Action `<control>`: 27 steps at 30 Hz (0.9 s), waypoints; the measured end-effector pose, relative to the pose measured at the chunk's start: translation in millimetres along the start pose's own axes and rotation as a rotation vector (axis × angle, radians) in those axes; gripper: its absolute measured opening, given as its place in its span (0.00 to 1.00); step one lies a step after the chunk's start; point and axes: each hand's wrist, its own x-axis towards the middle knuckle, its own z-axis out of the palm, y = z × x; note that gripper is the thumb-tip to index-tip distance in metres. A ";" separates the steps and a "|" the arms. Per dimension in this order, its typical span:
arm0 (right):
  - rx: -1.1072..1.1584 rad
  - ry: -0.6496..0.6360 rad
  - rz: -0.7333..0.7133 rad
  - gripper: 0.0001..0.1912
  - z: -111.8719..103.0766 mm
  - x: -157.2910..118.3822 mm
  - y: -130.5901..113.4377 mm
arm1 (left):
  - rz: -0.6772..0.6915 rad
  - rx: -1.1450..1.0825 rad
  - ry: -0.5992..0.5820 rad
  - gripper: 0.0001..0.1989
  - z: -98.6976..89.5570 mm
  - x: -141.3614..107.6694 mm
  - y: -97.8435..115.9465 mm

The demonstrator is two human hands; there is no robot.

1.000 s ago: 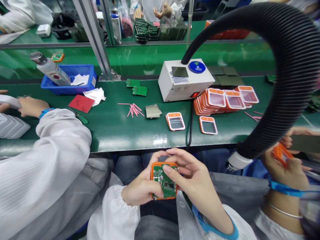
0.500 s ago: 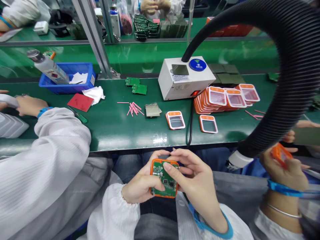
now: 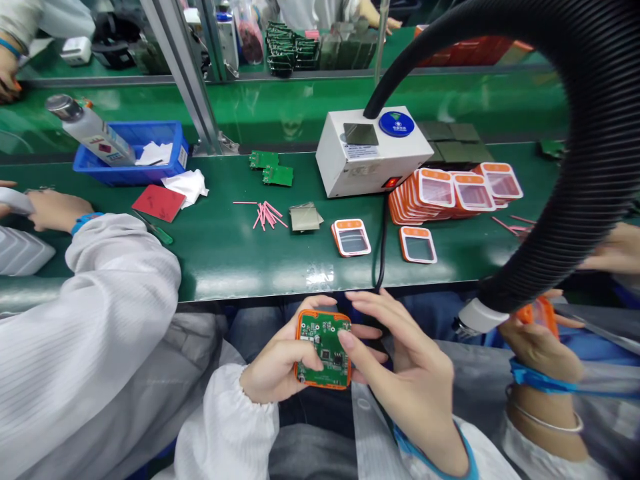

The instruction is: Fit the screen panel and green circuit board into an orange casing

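Observation:
A square orange case with a green circuit board seated in it is held just off the bench's front edge. My left hand grips it from the left, thumb pressed on the board and fingers behind. At the board's right side is my right hand, open with fingers spread. Its thumb tip overlaps the board's upper right edge; whether it touches is unclear. Beyond my hands on the bench lie an orange-and-white framed cover and a short stack of similar covers.
A white box with a thick black hose arches over the right side. Piled covers, pink strips, grey square sheets, loose green boards and a blue bin are on the bench. Co-workers' arms flank me.
My right hand has moved right and its fingers have spread away from the board. The case has shifted slightly left and up in my left hand. The co-worker's hand at right has moved left.

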 end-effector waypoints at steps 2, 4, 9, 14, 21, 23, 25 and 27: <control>0.033 -0.051 -0.099 0.26 -9.3 -0.5 1.0 | 0.014 -0.022 -0.067 0.34 1.9 -0.7 1.7; 0.046 -0.137 -0.182 0.33 -18.1 -0.7 1.6 | 0.021 -0.035 -0.085 0.34 3.4 -1.5 3.2; 0.017 -0.286 -0.267 0.40 -27.0 -2.5 2.7 | 0.017 -0.082 -0.086 0.34 4.4 -2.1 4.6; -0.023 -0.342 -0.263 0.39 -25.4 -2.7 6.0 | 0.002 -0.093 -0.082 0.35 6.7 -3.4 5.7; -0.019 -0.318 -0.273 0.38 -24.8 -0.5 8.6 | 0.014 -0.123 -0.130 0.36 8.3 -2.8 7.0; -0.021 -0.331 -0.269 0.38 -25.4 -1.3 8.5 | 0.018 -0.141 -0.137 0.35 8.5 -2.0 6.8; -0.026 -0.339 -0.268 0.38 -26.6 -2.6 8.6 | 0.030 -0.157 -0.140 0.34 8.8 -0.8 6.5; -0.031 -0.328 -0.265 0.39 -28.2 -3.7 9.2 | 0.031 -0.182 -0.136 0.32 9.8 1.0 5.9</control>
